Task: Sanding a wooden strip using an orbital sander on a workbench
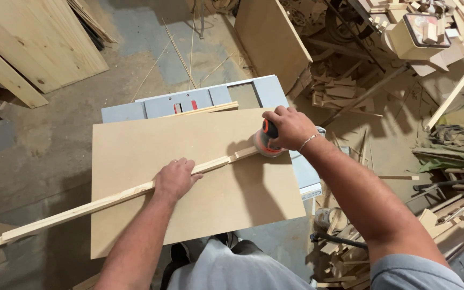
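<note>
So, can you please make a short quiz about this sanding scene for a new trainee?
1. True or false: the left hand presses the wood strip onto the board.
2. What does the right hand grip? A) a hammer B) a round sander C) a brush
3. Fill in: the board lies on a grey ____.

Key:
1. True; the palm lies flat on the strip.
2. B; it sits on the far end of the strip.
3. Saw table.
</note>
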